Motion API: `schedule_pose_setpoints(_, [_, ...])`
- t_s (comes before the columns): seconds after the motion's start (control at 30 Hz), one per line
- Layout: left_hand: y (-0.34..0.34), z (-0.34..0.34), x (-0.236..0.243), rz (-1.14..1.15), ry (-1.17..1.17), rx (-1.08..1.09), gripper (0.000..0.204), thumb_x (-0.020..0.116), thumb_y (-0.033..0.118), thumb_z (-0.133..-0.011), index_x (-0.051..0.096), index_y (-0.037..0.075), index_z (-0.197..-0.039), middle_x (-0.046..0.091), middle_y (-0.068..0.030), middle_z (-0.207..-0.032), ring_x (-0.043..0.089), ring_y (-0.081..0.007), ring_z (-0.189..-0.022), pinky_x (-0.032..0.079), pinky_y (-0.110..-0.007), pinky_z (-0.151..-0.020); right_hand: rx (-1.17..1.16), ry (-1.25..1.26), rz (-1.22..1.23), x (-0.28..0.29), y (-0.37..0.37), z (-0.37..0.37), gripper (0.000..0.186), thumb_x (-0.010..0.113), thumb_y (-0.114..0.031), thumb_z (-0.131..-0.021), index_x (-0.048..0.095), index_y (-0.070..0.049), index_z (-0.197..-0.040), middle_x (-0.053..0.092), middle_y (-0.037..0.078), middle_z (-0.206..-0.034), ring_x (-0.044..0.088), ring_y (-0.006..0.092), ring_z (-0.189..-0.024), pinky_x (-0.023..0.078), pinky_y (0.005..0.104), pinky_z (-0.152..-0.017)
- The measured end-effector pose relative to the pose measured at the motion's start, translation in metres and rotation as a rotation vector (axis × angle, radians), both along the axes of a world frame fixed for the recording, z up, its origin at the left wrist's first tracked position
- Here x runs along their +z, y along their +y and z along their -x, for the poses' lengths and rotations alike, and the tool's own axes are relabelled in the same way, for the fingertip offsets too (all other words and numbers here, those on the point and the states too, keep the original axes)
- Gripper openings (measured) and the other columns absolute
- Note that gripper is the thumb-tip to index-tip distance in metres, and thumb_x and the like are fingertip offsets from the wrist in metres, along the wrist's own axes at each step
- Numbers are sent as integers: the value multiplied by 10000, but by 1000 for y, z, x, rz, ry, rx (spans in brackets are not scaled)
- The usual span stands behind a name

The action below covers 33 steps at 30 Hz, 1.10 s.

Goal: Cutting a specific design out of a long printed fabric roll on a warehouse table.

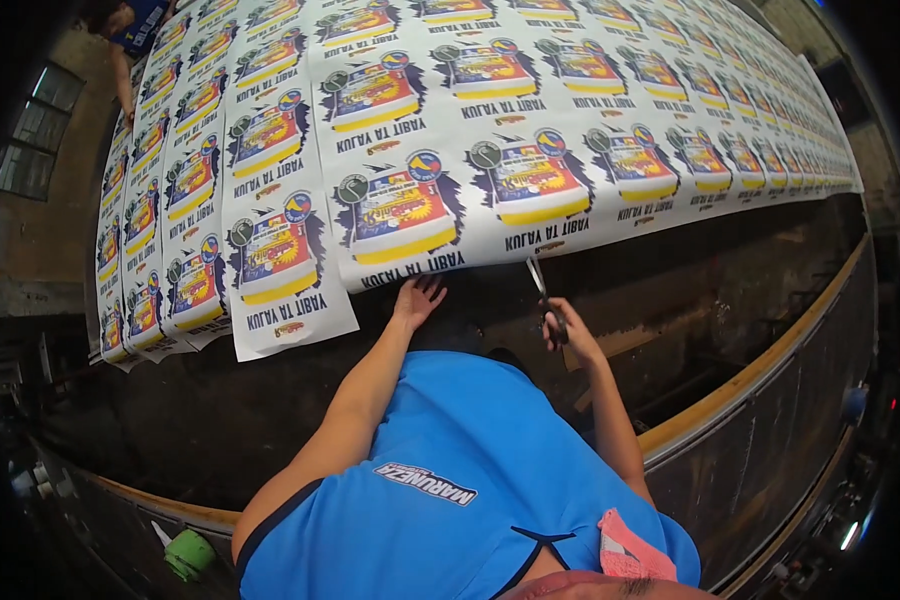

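Observation:
A wide printed sheet (450, 240), white with repeated colourful designs, spreads over the table in front of me. At its near edge my left hand (421, 300) lies with the fingers stretched out, partly under the sheet's border. My right hand (568, 330) grips a pair of scissors (540, 285) by the dark handles. The scissors' metal blades point up toward the sheet's near edge, just right of my left hand. From the pictures I cannot tell whether the blades touch the sheet. A separate printed strip (295, 330) hangs lower, left of my left hand.
More printed strips (135, 290) overlap at the left. Another person (135, 30) stands at the far left, one arm by the sheets. A dark bench with a wooden edge (740, 390) runs along the right. A green roll (188, 553) sits at the lower left.

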State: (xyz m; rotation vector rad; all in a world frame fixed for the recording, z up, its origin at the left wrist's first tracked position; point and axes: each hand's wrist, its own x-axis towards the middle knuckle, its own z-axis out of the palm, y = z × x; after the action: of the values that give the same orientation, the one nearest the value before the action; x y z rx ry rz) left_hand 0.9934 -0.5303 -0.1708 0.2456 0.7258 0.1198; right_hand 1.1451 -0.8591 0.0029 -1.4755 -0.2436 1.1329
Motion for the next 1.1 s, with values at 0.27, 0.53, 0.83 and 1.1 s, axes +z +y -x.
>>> schedule_pose_setpoints(0.27, [-39, 25, 94, -279, 33, -246, 214, 667, 333, -946, 580, 142, -991, 527, 22, -710, 577, -115, -750, 532, -366, -825, 36, 206, -19, -41, -29, 62, 478, 600, -373, -986, 450, -96, -1345, 585, 14, -781, 561, 98, -617, 398, 233, -532])
schedule_pose_setpoints(0.53, [-36, 30, 135, -569, 119, -229, 194, 653, 302, -968, 598, 118, -999, 572, 17, -732, 608, -116, -719, 540, -308, -724, -20, 135, -177, 3, 28, 52, 451, 572, -247, -1010, 422, -118, -1415, 536, 5, -739, 509, 92, -574, 406, 233, -507])
schedule_pose_setpoints(0.83, [-38, 38, 141, -633, 132, -272, 199, 675, 260, -958, 595, 96, -1038, 580, 12, -758, 613, -111, -724, 550, -302, -736, -161, 37, -234, 2, 40, 57, 556, 654, -175, -962, 443, -87, -1468, 534, 6, -715, 483, 80, -535, 411, 224, -464])
schedule_pose_setpoints(1.1, [-39, 37, 133, -672, 112, -232, 214, 688, 271, -946, 604, 82, -1000, 598, -17, -749, 637, -142, -721, 555, -302, -703, -179, 75, -240, -17, 110, -9, 524, 585, -166, -990, 436, -98, -1488, 527, -30, -699, 457, 65, -530, 367, 218, -473])
